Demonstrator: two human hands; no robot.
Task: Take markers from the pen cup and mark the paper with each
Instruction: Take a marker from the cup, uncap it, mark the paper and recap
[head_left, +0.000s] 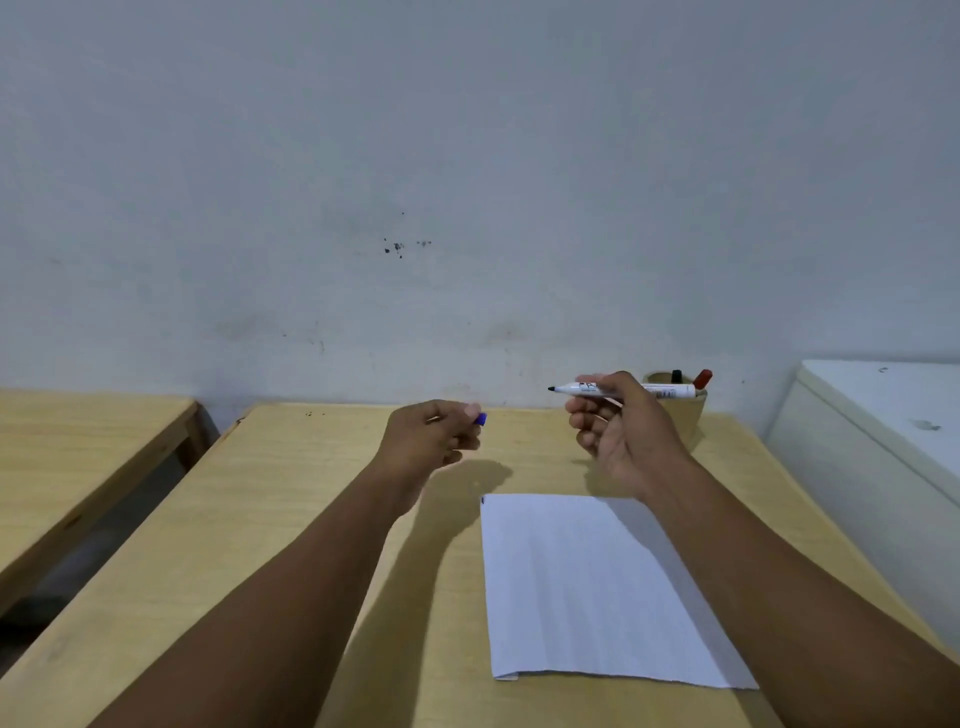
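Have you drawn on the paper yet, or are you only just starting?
Just starting. One marker is out of the pen cup and its blue cap is off, pinched in the left hand. The right hand holds the marker in the air, tip bare. The paper looks almost blank, apart from a tiny dark speck at its far left corner. A black-capped marker and a red-capped marker wait in the cup.

Second wooden counter (78, 467) at left, white cabinet (883, 447) at right, scuffed grey wall (467, 182) with dark specks (397, 247) behind.
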